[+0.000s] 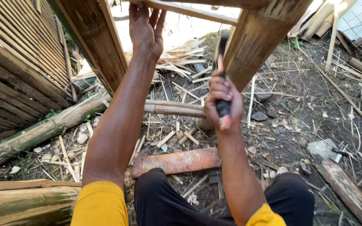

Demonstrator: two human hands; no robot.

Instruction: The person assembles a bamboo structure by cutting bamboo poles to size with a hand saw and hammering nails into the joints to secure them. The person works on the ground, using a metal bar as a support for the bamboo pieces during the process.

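Against the bamboo frame point(252, 46) — right hand point(223, 100), hammer point(222, 75)

Two bare hands show: the left hand point(146, 29) flat on a frame piece, the right hand point(223, 100) closed round one dark-handled hammer point(222, 54). Two upright brown bamboo posts point(95, 42) stand ahead. One flat reddish wooden plank point(176, 162) lies on the ground. One slatted bamboo panel point(17, 71) leans at left. Split bamboo scraps lie scattered, too many to count.
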